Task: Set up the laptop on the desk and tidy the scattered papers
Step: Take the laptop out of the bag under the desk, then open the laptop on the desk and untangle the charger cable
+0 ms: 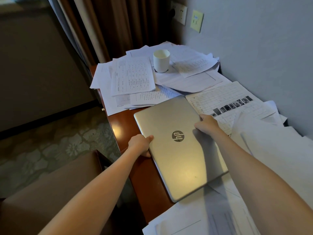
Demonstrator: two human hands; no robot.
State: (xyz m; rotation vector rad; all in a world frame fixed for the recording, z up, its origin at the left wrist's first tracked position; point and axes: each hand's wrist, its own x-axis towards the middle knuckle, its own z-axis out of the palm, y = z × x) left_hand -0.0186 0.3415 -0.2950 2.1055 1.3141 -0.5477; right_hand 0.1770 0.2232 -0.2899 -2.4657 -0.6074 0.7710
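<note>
The laptop (177, 158) is lying closed between the two hands, lid up, on the near part of the bench (122, 128). Its near right corner is overhanging loose papers (133, 77), which are also covering the far end around a white cup (161, 61).

Its long axis is running away from the person, leaning a little to the left, so the two long edges are facing left and right. The left hand (140, 145) is gripping the left long edge about halfway along, thumb on the lid and the rest tucked under the edge. The right hand (207, 124) is holding the right long edge nearer the far corner, its fingers (201, 118) curling over the rim. Both hands are closed on the laptop and holding nothing else.

The logo is lying sideways to the person (so the hinge is probably along one of the gripped edges, though which one I cannot tell). The coming move is therefore likely turning on a quarter rotation, bringing a long edge round to face the person before the lid is opened. Whether the laptop is fully resting or slightly lifted I cannot tell.
</note>
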